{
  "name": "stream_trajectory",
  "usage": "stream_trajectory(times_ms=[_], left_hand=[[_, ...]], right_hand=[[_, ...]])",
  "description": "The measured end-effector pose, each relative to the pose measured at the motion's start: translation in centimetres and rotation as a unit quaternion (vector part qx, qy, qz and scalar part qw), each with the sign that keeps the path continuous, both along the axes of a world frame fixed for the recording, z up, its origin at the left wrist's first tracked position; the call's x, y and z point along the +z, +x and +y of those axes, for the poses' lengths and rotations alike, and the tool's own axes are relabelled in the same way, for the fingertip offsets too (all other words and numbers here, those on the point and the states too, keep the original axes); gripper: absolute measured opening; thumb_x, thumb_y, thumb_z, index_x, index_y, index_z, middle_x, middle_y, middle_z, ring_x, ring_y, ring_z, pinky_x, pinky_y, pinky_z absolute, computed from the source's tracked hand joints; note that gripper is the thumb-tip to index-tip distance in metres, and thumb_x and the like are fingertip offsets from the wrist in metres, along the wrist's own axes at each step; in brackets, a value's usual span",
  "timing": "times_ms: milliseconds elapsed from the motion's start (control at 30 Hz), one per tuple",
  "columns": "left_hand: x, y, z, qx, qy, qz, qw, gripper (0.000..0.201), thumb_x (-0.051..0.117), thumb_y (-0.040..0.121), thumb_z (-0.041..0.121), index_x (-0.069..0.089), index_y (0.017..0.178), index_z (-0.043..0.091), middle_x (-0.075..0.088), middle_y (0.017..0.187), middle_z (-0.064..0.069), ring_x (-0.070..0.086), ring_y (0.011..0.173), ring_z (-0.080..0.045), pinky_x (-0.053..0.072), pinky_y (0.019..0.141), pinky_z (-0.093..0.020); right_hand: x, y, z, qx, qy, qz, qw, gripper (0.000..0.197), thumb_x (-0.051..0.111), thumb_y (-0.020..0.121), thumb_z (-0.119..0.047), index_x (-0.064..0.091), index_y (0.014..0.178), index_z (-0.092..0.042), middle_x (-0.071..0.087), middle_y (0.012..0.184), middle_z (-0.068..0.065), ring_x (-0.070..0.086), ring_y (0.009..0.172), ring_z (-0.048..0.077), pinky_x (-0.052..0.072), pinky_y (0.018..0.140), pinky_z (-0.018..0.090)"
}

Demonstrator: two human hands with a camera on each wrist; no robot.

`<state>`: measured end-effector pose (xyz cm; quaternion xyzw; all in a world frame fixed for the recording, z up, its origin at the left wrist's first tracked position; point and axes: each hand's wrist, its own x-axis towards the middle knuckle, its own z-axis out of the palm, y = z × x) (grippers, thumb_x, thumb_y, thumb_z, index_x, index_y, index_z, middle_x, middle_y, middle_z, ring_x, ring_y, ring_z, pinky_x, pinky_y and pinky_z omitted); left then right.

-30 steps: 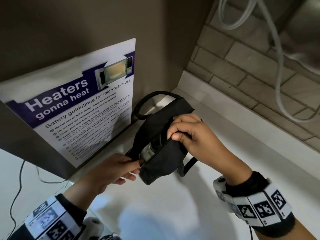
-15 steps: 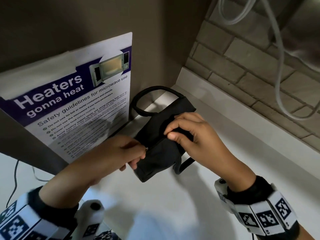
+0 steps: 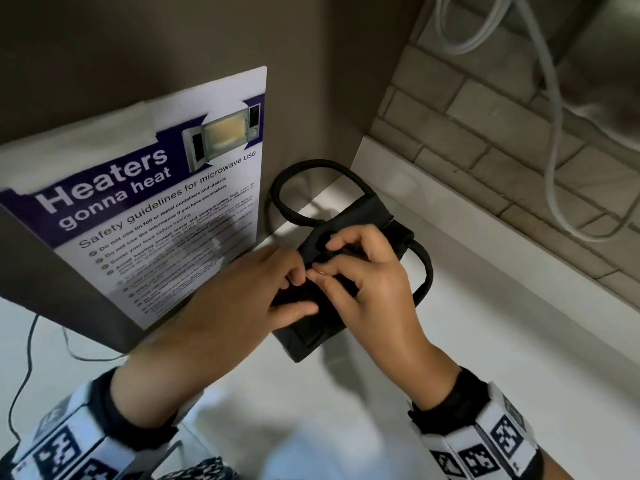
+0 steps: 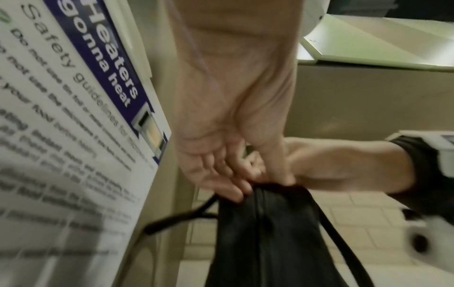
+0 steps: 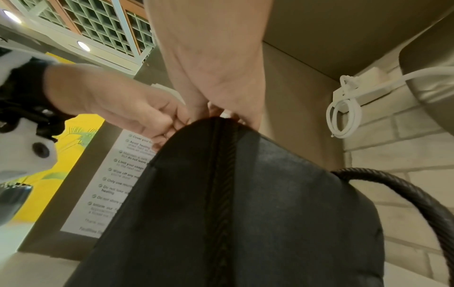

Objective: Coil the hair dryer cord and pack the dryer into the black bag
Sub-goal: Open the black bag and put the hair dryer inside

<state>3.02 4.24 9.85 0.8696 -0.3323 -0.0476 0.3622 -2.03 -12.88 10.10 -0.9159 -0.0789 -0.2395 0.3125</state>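
The black bag (image 3: 311, 337) lies on the white counter (image 3: 485, 341), with its two loop handles (image 3: 294, 181) toward the back corner. My left hand (image 3: 291, 282) pinches the zip pull at the middle of the bag's top. My right hand (image 3: 332, 268) meets it there and pinches the bag's fabric beside the zip. In the right wrist view the zip (image 5: 218, 194) runs closed along the bag (image 5: 245, 213) up to my fingers. The left wrist view shows my left hand (image 4: 236, 186) gripping the top of the bag (image 4: 265, 242). The hair dryer and its cord are hidden inside.
A brown panel with a microwave safety poster (image 3: 166, 209) stands close on the left. A brick wall (image 3: 485, 133) with a hanging white cable (image 3: 550, 150) closes the back right. A thin dark wire (image 3: 24, 375) trails at the lower left.
My left hand has drawn the zip pull from the bag's near end to its middle, up to my right hand. The opening that showed the dryer is now closed.
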Motion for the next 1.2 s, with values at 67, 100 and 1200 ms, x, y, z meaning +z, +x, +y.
stream_trajectory(times_ms=[67, 100, 1200], left_hand=[[-0.9, -0.7, -0.7, 0.066, -0.030, -0.041, 0.997, 0.024, 0.061, 0.073, 0.045, 0.047, 0.083, 0.029, 0.056, 0.081, 0.012, 0.054, 0.069, -0.009, 0.046, 0.054, -0.028], [-1.2, -1.1, -1.1, 0.093, -0.043, -0.044, 0.994, 0.023, 0.060, 0.072, 0.044, 0.048, 0.083, 0.027, 0.056, 0.080, 0.010, 0.051, 0.066, -0.011, 0.042, 0.053, -0.024], [-2.2, -1.8, -1.2, 0.098, 0.040, -0.069, 0.992, 0.015, 0.046, 0.067, 0.032, 0.050, 0.073, 0.019, 0.047, 0.061, 0.006, 0.040, 0.052, -0.013, 0.021, 0.047, -0.010]], right_hand=[[-0.2, -0.2, 0.8, -0.009, -0.008, -0.008, 1.000, 0.006, 0.069, 0.082, -0.005, 0.070, 0.078, -0.001, 0.056, 0.101, 0.007, 0.057, 0.097, 0.024, 0.048, 0.081, 0.032], [-0.3, -0.4, 1.3, -0.015, -0.026, -0.016, 0.999, 0.006, 0.068, 0.082, -0.002, 0.068, 0.077, 0.001, 0.056, 0.100, 0.008, 0.056, 0.096, 0.025, 0.046, 0.082, 0.029], [-8.9, 8.2, -12.2, -0.302, 0.494, 0.277, 0.767, 0.032, 0.039, 0.091, 0.007, 0.052, 0.064, -0.005, 0.049, 0.066, 0.009, 0.048, 0.061, 0.023, 0.043, 0.057, 0.029]])
